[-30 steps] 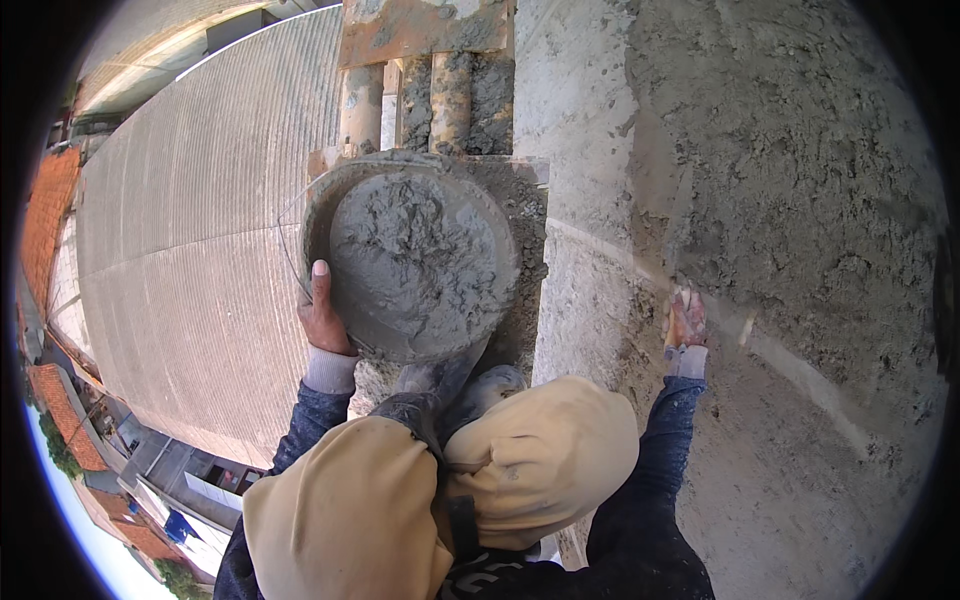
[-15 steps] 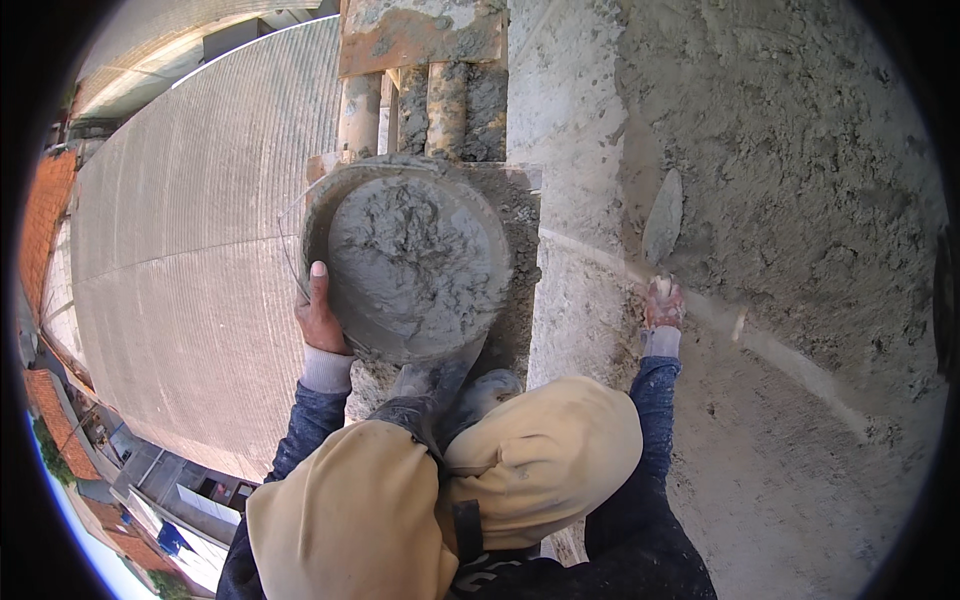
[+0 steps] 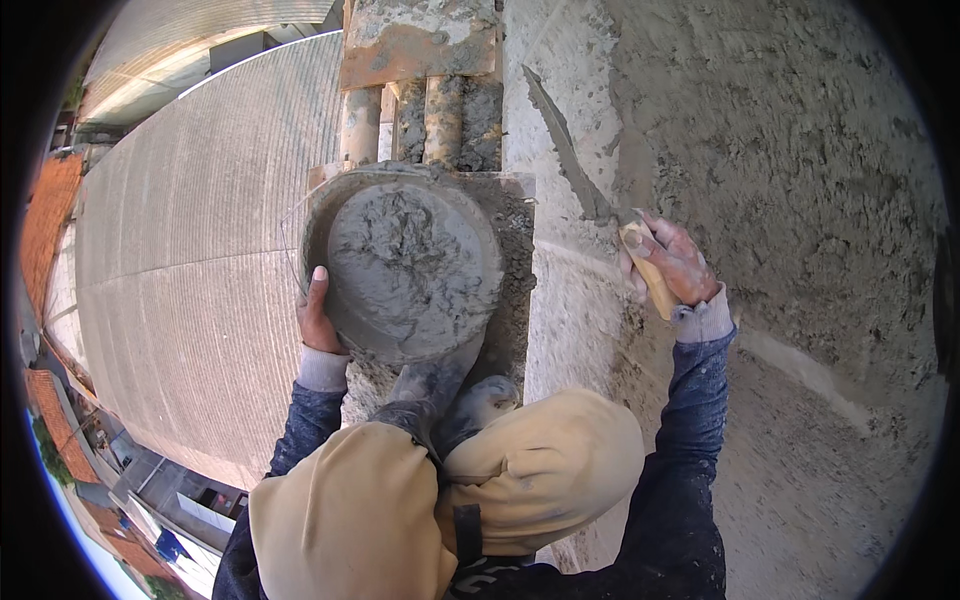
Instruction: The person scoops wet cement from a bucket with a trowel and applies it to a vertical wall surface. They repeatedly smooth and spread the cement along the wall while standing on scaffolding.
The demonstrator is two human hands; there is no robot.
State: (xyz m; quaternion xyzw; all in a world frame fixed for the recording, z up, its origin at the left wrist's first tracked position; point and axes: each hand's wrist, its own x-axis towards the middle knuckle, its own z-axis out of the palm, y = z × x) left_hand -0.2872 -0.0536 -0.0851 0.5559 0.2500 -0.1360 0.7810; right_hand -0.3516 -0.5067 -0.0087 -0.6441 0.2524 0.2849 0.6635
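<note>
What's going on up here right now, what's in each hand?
A person is plastering a rough rendered wall. The right hand grips the wooden handle of a trowel, whose blade lies against the wall near the smoother column edge. The left hand holds the rim of a round pan of wet mortar, which sits on a mortar-caked platform. The person's boots are just below the pan, with corrugated roofs far beneath.
</note>
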